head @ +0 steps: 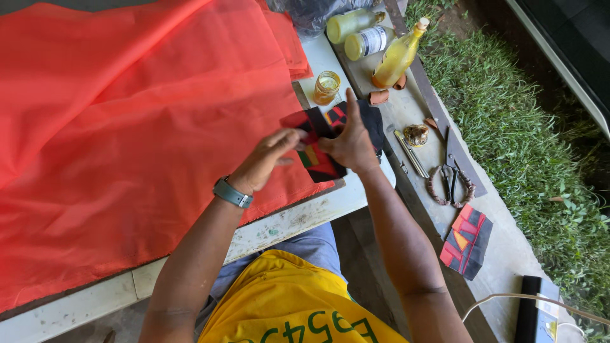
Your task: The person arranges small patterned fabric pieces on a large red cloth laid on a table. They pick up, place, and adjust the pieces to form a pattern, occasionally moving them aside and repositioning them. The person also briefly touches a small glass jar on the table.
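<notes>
Fingers: both hands meet over a small patchwork piece (319,147) of black, red, orange and green cloth; the left hand (270,159) has its fingertips (297,136) drawn together in a pinch on the piece's upper left corner, and the right hand (351,141) lies flat on its right part, fingers together, thumb pointing away from the body.
Grip state: left is clamped on the cloth edge; right presses from above, and I cannot tell whether it also pinches anything beneath the palm.
Patchwork piece: it lies at the near right edge of the big orange-red fabric (140,140) spread across the tabletop (298,219), partly over that fabric, partly over a dark cloth (373,121) behind the right hand.
Relative to fingers: the piece's middle shows in the gap between the two hands; its lower point pokes out below both, toward the body.
Doing it well: in my judgement, the flat hand should hold the piece steady while the pinching hand smooths or aligns the corner, keeping the layers from shifting and the seams square.
Wrist: a grey-green watch (232,192) sits on the left arm.
Nearby: a glass jar (326,87) of yellowish liquid stands just beyond the hands; bottles (375,39) stand farther off; scissors (450,178) and a second patchwork piece (467,241) lie well apart on the concrete ledge (508,254) to the right.
</notes>
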